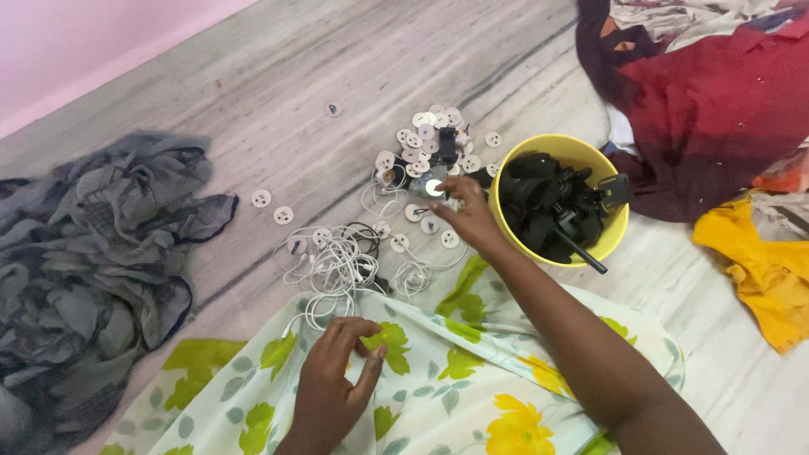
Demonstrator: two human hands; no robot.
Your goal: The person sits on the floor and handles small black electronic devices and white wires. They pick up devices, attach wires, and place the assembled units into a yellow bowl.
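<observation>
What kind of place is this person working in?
Probably a home floor used for piecework. The person sits on a marble-like floor amid heaps of clothes, with white discs, tangled white wires and a yellow bowl of black parts.

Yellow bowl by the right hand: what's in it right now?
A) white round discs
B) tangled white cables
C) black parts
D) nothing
C: the yellow bowl is filled with black parts, while the white discs and the tangled white cables lie outside it on the floor, where the right hand reaches.
</observation>
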